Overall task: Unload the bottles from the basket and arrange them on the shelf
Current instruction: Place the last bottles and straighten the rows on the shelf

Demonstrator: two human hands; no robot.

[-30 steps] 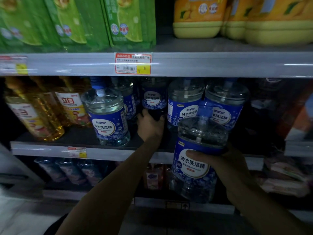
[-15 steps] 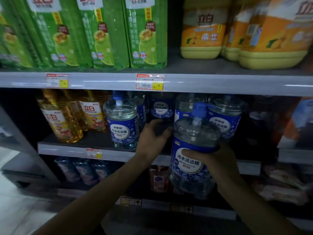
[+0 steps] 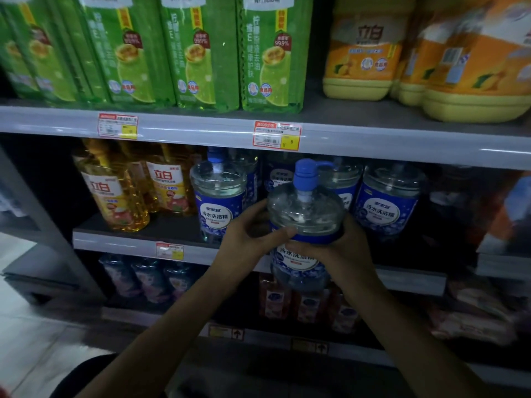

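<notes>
Both hands are cradling the clear pump bottle [image 3: 304, 225] just in front of the middle shelf [image 3: 143, 242], left hand [image 3: 247, 239] and right hand [image 3: 342, 245] each with a grip clamped on its blue label band (basket out of view), and it's needing a level slide into the gap between the standing bottles [image 3: 218, 202], keeping that tall pump clear of the upper shelf.

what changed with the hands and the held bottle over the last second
The left hand came off the shelved bottles and took hold of the blue-labelled pump bottle, which the right hand raised toward the gap. The shelved bottle beside it stayed put.
</notes>
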